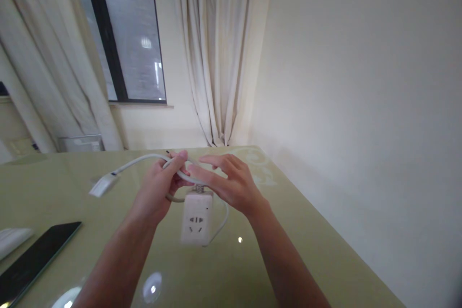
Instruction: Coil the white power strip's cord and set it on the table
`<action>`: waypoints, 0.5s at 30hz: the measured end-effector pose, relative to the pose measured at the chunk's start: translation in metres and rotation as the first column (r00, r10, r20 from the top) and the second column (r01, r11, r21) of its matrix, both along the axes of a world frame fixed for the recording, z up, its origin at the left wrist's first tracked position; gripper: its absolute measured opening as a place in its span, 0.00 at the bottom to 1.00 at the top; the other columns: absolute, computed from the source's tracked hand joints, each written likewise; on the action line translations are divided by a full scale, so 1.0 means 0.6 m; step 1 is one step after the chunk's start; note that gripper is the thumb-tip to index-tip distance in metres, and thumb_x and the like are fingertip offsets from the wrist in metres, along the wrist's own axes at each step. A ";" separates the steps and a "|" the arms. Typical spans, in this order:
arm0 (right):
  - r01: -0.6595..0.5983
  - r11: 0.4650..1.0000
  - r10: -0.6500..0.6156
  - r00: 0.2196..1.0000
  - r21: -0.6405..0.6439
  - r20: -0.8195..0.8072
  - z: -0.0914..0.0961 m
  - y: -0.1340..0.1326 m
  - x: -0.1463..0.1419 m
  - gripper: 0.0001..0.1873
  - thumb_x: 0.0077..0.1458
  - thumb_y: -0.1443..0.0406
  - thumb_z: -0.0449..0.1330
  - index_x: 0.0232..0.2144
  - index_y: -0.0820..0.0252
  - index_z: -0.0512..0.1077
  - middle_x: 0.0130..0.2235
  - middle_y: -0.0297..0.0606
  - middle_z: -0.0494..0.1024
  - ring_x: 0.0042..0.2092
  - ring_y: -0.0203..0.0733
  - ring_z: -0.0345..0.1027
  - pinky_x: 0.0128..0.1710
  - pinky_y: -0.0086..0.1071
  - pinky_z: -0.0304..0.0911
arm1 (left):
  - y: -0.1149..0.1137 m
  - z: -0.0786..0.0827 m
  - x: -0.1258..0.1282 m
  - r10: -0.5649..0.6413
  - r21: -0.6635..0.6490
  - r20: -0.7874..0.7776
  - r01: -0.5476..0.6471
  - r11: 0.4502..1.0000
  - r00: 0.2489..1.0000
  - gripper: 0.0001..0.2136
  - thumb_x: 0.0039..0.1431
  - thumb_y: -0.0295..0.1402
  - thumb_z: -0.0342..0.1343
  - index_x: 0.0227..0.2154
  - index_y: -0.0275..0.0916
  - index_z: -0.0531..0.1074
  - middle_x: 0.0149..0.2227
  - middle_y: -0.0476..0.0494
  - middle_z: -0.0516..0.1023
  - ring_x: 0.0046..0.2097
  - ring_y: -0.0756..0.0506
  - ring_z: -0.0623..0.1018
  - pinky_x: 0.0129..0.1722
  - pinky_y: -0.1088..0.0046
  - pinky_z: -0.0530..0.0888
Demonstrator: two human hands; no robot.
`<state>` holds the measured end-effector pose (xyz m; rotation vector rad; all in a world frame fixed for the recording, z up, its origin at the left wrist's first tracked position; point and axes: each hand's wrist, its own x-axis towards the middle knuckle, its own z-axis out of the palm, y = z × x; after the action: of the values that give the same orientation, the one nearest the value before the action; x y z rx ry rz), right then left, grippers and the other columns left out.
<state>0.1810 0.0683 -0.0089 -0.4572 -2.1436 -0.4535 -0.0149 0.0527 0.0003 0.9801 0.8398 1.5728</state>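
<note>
Above the table my left hand (162, 180) is closed around looped white cable (146, 157), thumb on top. One length of it arches out to the left and ends in a white plug or connector (104, 185). Below the hands hangs a white power socket block (197, 219) with its outlet holes facing me. My right hand (231, 180) is at the right side of the loops, fingers stretched toward the left hand and against the cable. A thinner white cable (224, 221) curves down to the right of the block. Part of the coil is hidden behind the fingers.
A glossy green-beige table (288, 260) reflects ceiling lights. At the left lie a dark flat tablet-like device (39, 257) and a white object (13, 240). A white wall (353, 106) runs along the right edge; curtains (220, 48) and a window (133, 33) stand behind.
</note>
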 end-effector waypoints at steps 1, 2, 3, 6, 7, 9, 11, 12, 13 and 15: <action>0.000 1.000 -0.001 1.000 0.028 0.022 -0.003 -0.001 -0.004 0.23 0.69 0.67 0.61 0.62 0.40 0.73 0.58 0.38 0.77 0.54 0.43 0.73 0.55 0.38 0.69 | -0.001 0.001 0.000 -0.035 -0.039 0.030 0.036 0.999 0.999 0.17 0.49 0.39 0.74 0.25 0.36 0.71 0.22 0.51 0.73 0.22 0.51 0.73 0.21 0.77 0.74; -0.008 0.999 0.007 0.999 0.050 0.033 -0.006 -0.002 -0.007 0.23 0.68 0.67 0.61 0.62 0.40 0.73 0.58 0.37 0.78 0.53 0.42 0.74 0.54 0.38 0.69 | -0.002 0.001 0.000 -0.072 -0.075 0.069 0.077 0.994 0.995 0.16 0.49 0.38 0.74 0.26 0.37 0.71 0.22 0.52 0.73 0.21 0.51 0.73 0.21 0.77 0.73; -0.020 0.998 0.018 0.999 0.067 0.032 -0.009 -0.002 -0.010 0.23 0.68 0.68 0.62 0.62 0.40 0.73 0.57 0.36 0.79 0.53 0.42 0.75 0.54 0.37 0.70 | -0.003 0.003 -0.001 -0.109 -0.111 0.115 0.122 0.986 0.987 0.16 0.51 0.38 0.73 0.26 0.37 0.71 0.21 0.53 0.73 0.21 0.52 0.72 0.20 0.77 0.72; -0.030 0.993 0.031 0.999 0.113 -0.009 -0.017 0.004 -0.014 0.23 0.67 0.67 0.63 0.61 0.42 0.74 0.57 0.37 0.80 0.53 0.42 0.75 0.53 0.36 0.70 | -0.006 0.011 -0.005 -0.173 -0.195 0.273 0.230 0.954 0.946 0.13 0.59 0.41 0.67 0.28 0.36 0.74 0.22 0.50 0.74 0.21 0.50 0.73 0.21 0.75 0.73; -0.024 0.992 0.026 1.000 0.124 -0.012 -0.021 0.006 -0.014 0.23 0.67 0.67 0.63 0.61 0.41 0.74 0.57 0.36 0.80 0.54 0.42 0.75 0.53 0.36 0.70 | -0.006 0.014 -0.007 -0.180 -0.217 0.319 0.257 0.942 0.930 0.13 0.62 0.41 0.64 0.29 0.36 0.74 0.22 0.49 0.75 0.21 0.50 0.74 0.22 0.74 0.74; -0.022 0.991 0.022 1.000 0.130 -0.002 -0.027 0.010 -0.014 0.23 0.66 0.65 0.64 0.61 0.39 0.74 0.58 0.35 0.80 0.55 0.41 0.75 0.54 0.36 0.70 | -0.006 0.019 -0.011 -0.199 -0.260 0.388 0.314 0.913 0.900 0.14 0.66 0.41 0.59 0.30 0.37 0.75 0.23 0.46 0.77 0.20 0.48 0.74 0.21 0.72 0.73; -0.063 0.990 0.062 0.998 0.125 0.014 -0.031 0.009 -0.013 0.23 0.65 0.65 0.66 0.59 0.39 0.75 0.58 0.34 0.80 0.56 0.40 0.75 0.56 0.36 0.70 | -0.002 0.021 -0.016 -0.231 -0.276 0.443 0.377 0.884 0.866 0.14 0.68 0.40 0.56 0.30 0.37 0.75 0.24 0.45 0.77 0.21 0.48 0.75 0.19 0.72 0.72; -0.104 0.987 0.102 0.995 0.121 0.025 -0.032 0.006 -0.013 0.22 0.64 0.66 0.66 0.58 0.39 0.76 0.58 0.33 0.81 0.56 0.40 0.75 0.57 0.36 0.70 | 0.002 0.019 -0.019 -0.234 -0.264 0.473 0.390 0.882 0.849 0.13 0.69 0.39 0.54 0.30 0.37 0.74 0.24 0.45 0.76 0.22 0.47 0.75 0.20 0.72 0.73; -0.152 0.982 0.148 0.988 0.114 0.037 -0.032 0.001 -0.014 0.20 0.64 0.66 0.66 0.55 0.40 0.77 0.57 0.32 0.81 0.57 0.39 0.75 0.57 0.35 0.70 | 0.008 0.016 -0.023 -0.225 -0.245 0.503 0.388 0.889 0.835 0.13 0.70 0.37 0.53 0.30 0.37 0.73 0.25 0.46 0.76 0.23 0.48 0.75 0.21 0.73 0.74; -0.242 0.965 0.235 0.969 0.096 0.079 -0.030 -0.013 -0.015 0.16 0.64 0.67 0.66 0.51 0.41 0.78 0.56 0.30 0.82 0.57 0.38 0.75 0.58 0.35 0.71 | 0.023 0.006 -0.035 -0.160 -0.223 0.557 0.332 0.917 0.815 0.13 0.71 0.32 0.52 0.28 0.37 0.70 0.26 0.47 0.75 0.25 0.50 0.76 0.25 0.74 0.76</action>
<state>0.1719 0.0604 -0.0269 -0.1226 -2.1929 -0.4472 -0.0357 0.0665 0.0036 0.3688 0.5156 1.3305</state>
